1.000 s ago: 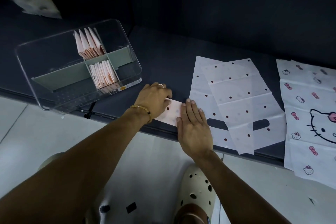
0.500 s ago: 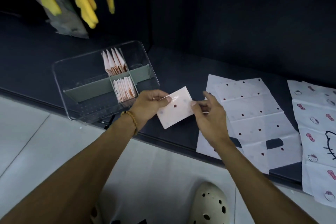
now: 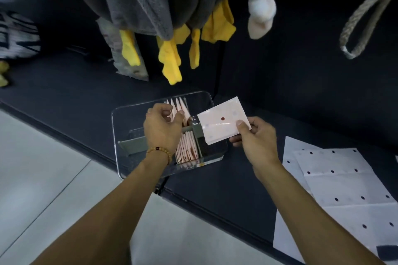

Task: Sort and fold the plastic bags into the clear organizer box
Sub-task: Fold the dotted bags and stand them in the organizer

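My right hand [image 3: 255, 139] pinches a folded white bag with a dark dot [image 3: 223, 121], holding it above the right end of the clear organizer box [image 3: 127, 118]. The box sits on the dark surface, split by a grey-green divider [image 3: 134, 142]. One compartment holds folded pinkish bags [image 3: 187, 148] standing on edge, and several more [image 3: 179, 104] stand in the far compartment. My left hand [image 3: 162, 128] hovers over the box's middle, its fingers curled against the far row of folded bags. Whether it grips one is hidden.
Unfolded white dotted bags [image 3: 336, 185] lie flat on the dark surface at the right. Grey and yellow cloths [image 3: 170, 58] and a white plush toy [image 3: 261, 6] hang above the box. A rope loop [image 3: 353, 34] hangs at upper right. Pale floor tiles [image 3: 43, 168] run along the near edge.
The folded dotted bag went from both hands to my right hand alone and moved over the box. My left hand let go and reached into the box. The camera tilted up and left.
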Action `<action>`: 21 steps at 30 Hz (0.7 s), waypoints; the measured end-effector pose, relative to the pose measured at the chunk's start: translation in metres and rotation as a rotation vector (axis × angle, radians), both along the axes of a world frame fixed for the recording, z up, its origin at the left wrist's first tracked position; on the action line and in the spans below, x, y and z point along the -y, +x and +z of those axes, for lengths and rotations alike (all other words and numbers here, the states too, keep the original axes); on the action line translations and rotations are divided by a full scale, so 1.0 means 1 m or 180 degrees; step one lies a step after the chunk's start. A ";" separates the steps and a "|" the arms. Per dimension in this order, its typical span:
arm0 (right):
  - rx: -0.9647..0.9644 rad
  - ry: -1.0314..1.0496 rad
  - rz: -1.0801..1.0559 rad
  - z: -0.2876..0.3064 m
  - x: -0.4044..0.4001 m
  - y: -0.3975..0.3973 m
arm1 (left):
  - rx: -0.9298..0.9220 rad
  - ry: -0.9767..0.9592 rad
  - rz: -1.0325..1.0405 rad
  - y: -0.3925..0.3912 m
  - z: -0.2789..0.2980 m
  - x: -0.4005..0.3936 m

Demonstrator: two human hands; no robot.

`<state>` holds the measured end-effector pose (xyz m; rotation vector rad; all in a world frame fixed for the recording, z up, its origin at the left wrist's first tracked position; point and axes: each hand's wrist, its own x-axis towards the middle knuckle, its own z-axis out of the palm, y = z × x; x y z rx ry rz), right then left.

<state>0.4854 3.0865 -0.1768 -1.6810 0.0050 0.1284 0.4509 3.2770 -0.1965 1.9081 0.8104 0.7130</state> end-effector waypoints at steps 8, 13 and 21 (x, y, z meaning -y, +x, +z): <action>-0.0022 0.0383 -0.0376 -0.004 -0.034 0.030 | -0.0800 0.0551 0.0095 0.031 -0.012 -0.009; 0.0015 0.0212 0.0031 -0.006 -0.065 0.039 | -0.0644 0.0029 0.0310 0.019 -0.012 -0.029; 0.1788 -0.2052 0.0508 -0.017 -0.109 0.033 | -0.0373 -0.0247 0.0396 0.011 -0.012 -0.031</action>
